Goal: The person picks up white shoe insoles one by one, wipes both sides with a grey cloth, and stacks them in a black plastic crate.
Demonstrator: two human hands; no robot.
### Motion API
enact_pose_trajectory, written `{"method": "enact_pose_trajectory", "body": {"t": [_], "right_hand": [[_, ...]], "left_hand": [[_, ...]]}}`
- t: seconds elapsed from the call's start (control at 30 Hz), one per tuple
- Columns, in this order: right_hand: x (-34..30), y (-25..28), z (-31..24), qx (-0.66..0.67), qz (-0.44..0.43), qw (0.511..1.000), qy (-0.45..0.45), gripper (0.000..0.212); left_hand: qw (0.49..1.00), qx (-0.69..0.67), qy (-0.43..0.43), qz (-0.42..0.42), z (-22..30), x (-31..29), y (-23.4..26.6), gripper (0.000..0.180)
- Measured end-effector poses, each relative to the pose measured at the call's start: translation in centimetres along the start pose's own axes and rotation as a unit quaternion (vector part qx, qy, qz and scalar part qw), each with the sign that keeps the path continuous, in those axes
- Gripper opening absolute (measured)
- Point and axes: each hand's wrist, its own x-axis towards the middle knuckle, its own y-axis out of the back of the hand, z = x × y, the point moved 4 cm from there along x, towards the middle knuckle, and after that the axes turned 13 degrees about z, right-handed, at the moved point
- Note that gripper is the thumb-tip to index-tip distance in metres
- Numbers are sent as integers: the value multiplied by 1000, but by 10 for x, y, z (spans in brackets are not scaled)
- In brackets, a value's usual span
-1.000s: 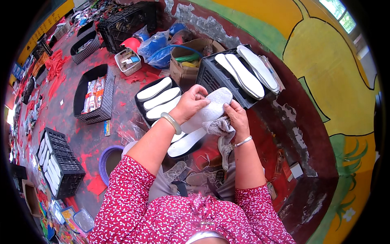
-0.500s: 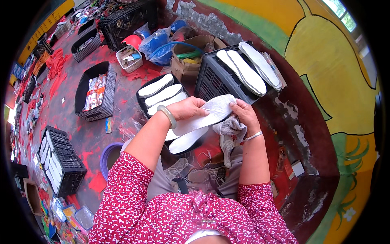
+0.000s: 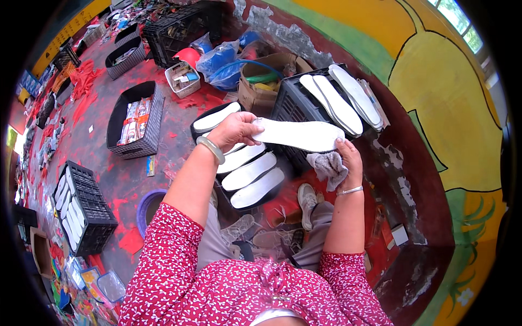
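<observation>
Head view's the only feed I get at this end. The left hand (image 3: 236,131) has the left end of a white insole (image 3: 298,135) in a nearly closed pinch, thumb on top and fingers tucked under. The right hand (image 3: 349,157) grips the right end in a similar pinch, and a grey cloth (image 3: 328,167) bunches up under that thumb, probably tucked in by the lower fingers, though I can't see those. My guess is that holding both ends leaves the whole face flat and in plain sight from my angle, with the cloth handy too.

The insole's up in the air, between the dark basket (image 3: 194,132) on the left and the black crate (image 3: 285,108) on the far right. More insoles (image 3: 249,171) lie side by side in the basket, I'd say lined up so each is easy to grab. Others (image 3: 331,100) lie lengthwise across the crate top; looks like it doubles as a raised counter within reach of the right hand.
</observation>
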Motion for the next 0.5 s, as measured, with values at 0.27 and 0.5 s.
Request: {"method": "enact_pose_trajectory", "body": {"t": [0.27, 0.5], "right_hand": [[-2, -9, 14, -145, -167, 972, -78, 21], [-40, -54, 45, 29, -154, 971, -179, 26]], "left_hand": [[969, -183, -135, 92, 15, 5, 8, 28], [855, -472, -210, -45, 25, -6, -20, 59]]}}
